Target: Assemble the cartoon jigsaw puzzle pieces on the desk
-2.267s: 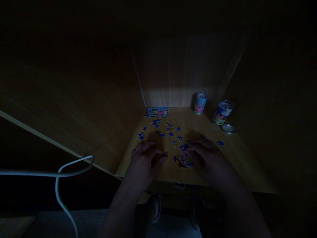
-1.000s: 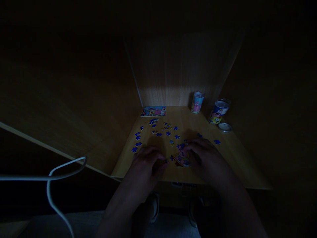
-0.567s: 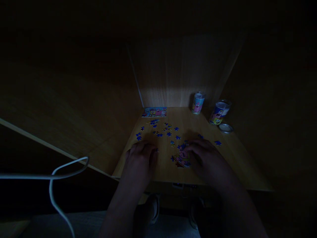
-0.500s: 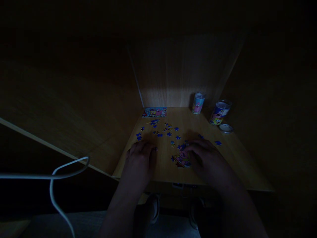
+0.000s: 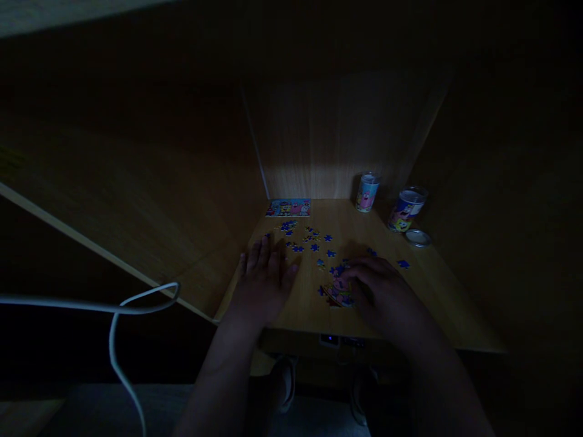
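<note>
Flat on the wooden desk, my left hand (image 5: 260, 282) has its fingers spread, covering the spot where a few loose pieces lay. My right hand (image 5: 378, 282) is curled, thumb and fingertips together on a jigsaw puzzle piece at the right edge of a joined cluster of puzzle pieces (image 5: 336, 292). The cluster is pink, blue and red; the hand hides part of it. Loose blue puzzle pieces (image 5: 297, 249) lie beyond both hands. A small loose piece (image 5: 321, 264) sits just above the cluster.
A cartoon picture card (image 5: 288, 208) lies at the back left. Two cartoon-printed canisters, a light blue one (image 5: 366, 194) and a dark blue one (image 5: 403, 211), stand at the back right beside a round lid (image 5: 418, 237). Wooden panels surround the desk. A white cable (image 5: 116, 352) hangs at left.
My left hand has moved forward and flattened, its fingers spreading over the left pieces. My right hand stays at the cluster. The view has shifted slightly.
</note>
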`<state>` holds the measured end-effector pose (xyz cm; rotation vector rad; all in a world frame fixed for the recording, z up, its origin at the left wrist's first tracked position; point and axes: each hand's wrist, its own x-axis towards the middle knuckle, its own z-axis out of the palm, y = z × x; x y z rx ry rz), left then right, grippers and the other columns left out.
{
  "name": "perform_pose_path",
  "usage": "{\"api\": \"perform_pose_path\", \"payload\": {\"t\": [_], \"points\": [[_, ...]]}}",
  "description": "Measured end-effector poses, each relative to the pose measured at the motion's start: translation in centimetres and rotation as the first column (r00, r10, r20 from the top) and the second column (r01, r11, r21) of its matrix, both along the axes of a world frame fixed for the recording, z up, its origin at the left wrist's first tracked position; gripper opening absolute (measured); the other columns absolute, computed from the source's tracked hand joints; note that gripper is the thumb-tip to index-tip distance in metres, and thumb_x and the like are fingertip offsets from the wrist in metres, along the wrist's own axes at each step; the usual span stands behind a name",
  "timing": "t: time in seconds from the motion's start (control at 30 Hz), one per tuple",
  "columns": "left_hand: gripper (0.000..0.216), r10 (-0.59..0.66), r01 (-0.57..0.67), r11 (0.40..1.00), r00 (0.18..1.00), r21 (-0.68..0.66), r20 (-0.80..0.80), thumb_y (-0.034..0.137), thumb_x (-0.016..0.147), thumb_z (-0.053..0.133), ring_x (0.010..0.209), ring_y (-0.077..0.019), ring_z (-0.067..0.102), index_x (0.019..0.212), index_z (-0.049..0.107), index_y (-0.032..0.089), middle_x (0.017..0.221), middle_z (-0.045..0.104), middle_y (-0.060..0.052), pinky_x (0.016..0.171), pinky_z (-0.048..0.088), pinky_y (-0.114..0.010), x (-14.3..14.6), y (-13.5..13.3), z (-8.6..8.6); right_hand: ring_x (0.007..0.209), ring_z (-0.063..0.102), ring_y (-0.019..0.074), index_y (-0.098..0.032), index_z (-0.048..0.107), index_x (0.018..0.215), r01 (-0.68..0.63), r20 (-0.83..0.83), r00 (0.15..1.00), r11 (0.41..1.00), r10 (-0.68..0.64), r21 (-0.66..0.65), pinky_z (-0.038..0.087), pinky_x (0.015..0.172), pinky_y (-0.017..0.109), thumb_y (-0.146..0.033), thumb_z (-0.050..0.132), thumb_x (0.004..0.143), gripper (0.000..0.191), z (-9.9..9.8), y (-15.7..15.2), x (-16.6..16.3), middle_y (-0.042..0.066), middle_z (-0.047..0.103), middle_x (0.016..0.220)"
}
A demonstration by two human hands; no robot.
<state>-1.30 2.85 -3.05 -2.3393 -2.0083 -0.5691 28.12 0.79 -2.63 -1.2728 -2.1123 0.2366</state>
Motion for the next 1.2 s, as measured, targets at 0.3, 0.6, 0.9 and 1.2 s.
{"api": "perform_pose_path", "payload": {"t": [0.3,0.6,0.9,1.2], "points": [[0.062,-0.086,0.087,0.996,0.996,-0.032,0.032,0.049,0.117,0.053,0.168,-0.0451,0.042,0.170,0.050,0.017,0.175,0.055,-0.022,0.136,0.017,-0.083,-0.1,1.5,1.8,0.124,0.074,0.0289,-0.028,0.079,0.111,0.001,0.009,1.000,1.000,-0.001,-0.016,0.061,0.113,0.057,-0.019,0.062,0.107,0.020,-0.3,0.2,0.1,0.008,0.080,0.132],[0.018,-0.283,0.258,0.957,0.935,0.135,0.215,0.023,0.106,0.072,0.124,-0.0329,0.076,0.124,0.075,0.023,0.127,0.083,-0.011,0.123,0.053,-0.060,-0.4,1.6,1.9,0.127,0.073,0.0295,-0.028,0.079,0.110,0.011,-0.005,1.000,1.000,-0.011,-0.009,0.061,0.113,0.056,-0.019,0.063,0.107,0.019,-0.2,0.1,0.0,0.007,0.080,0.132],[0.022,-0.472,0.459,0.880,0.814,0.123,0.338,0.014,0.108,0.065,0.119,-0.0252,0.077,0.115,0.079,0.030,0.117,0.084,-0.003,0.109,0.060,-0.047,-0.4,1.0,2.3,0.126,0.073,0.0294,-0.028,0.078,0.111,-0.006,0.017,1.000,0.999,0.007,-0.034,0.060,0.114,0.057,-0.018,0.063,0.106,0.019,0.0,0.2,0.0,0.007,0.080,0.132],[0.016,-0.417,0.399,0.908,0.882,0.125,0.219,0.024,0.099,0.088,0.132,-0.0332,0.072,0.111,0.079,0.027,0.134,0.081,-0.007,0.129,0.044,-0.067,-0.2,1.1,2.0,0.125,0.073,0.0295,-0.027,0.079,0.112,0.011,0.017,1.000,1.000,-0.011,-0.013,0.060,0.114,0.056,-0.019,0.059,0.109,0.021,-0.2,0.1,-0.1,0.008,0.080,0.131]]}}
